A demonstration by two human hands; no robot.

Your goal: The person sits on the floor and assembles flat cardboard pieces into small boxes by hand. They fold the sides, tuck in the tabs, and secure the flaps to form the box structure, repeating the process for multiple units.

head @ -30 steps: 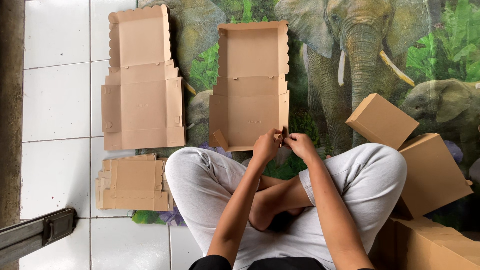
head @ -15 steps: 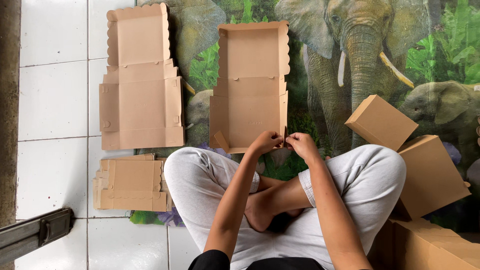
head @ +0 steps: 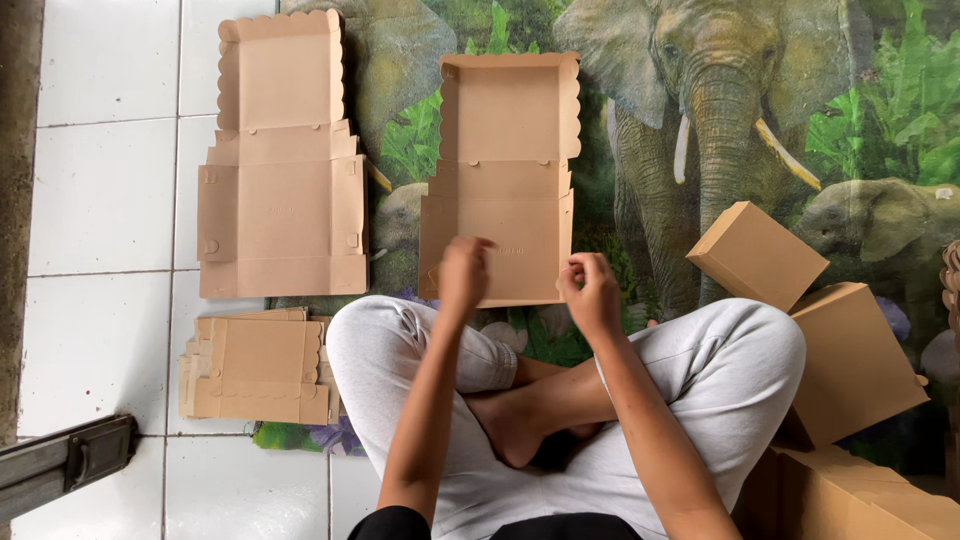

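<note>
Half-folded cardboard box [head: 505, 170] on elephant-print mat [head: 700, 120] beside white tiles [head: 100, 200]; both hands' grip released.

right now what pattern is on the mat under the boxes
Elephants among green leaves on the mat, clearest in the head view.

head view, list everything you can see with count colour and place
half-folded box: 1, brown, on the mat before the hands
flat box blank: 1, brown, far left on tiles
stack of folded blanks: 1 stack, brown, by the left knee
closed boxes: at least 3, brown, right side
elephant mat: 1, green and grey, on the floor
floor tiles: white, left
metal bar: 1, grey, bottom left
left hand: over the box's near edge
right hand: at its near right corner
</note>
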